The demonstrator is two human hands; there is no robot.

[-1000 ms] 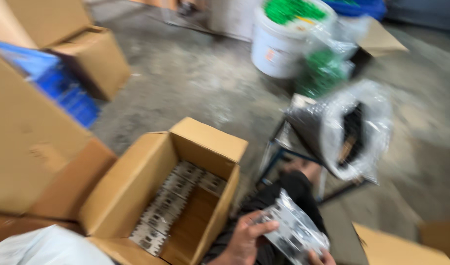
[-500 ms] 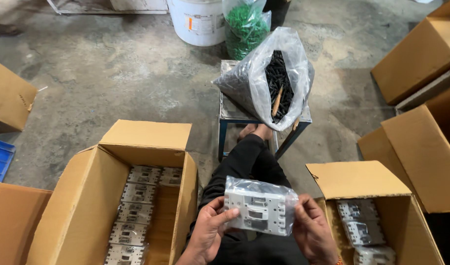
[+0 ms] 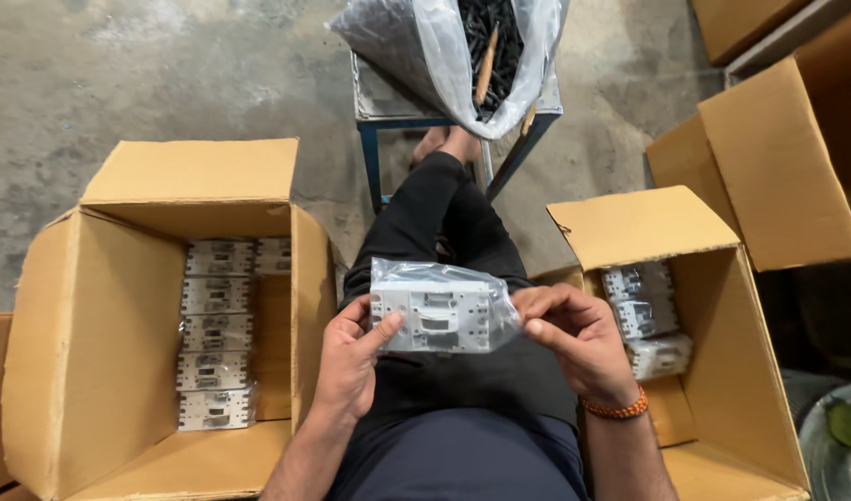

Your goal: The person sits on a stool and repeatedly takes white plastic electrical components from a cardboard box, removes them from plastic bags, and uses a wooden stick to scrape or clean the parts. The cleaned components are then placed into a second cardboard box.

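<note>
Over my lap I hold a white plastic switch part in a clear plastic bag [image 3: 437, 315]. My left hand [image 3: 351, 357] grips its left end, thumb on the front face. My right hand [image 3: 574, 339], with an orange bead bracelet at the wrist, pinches the bag's right end. To my left an open cardboard box [image 3: 101, 371] holds a row of several unbagged white parts [image 3: 217, 334]. To my right another open box [image 3: 732, 371] holds a few bagged parts [image 3: 644, 315].
A small metal stool [image 3: 388, 121] stands ahead of my feet, carrying a clear bag of dark screws [image 3: 463, 46]. More cardboard boxes [image 3: 797, 158] stand at the right. A round metal container [image 3: 838, 445] shows at the bottom right. The floor is bare concrete.
My view swung right from the left box and tilted down onto my lap. The bagged part stays held in both hands, now level and closer to centre.
</note>
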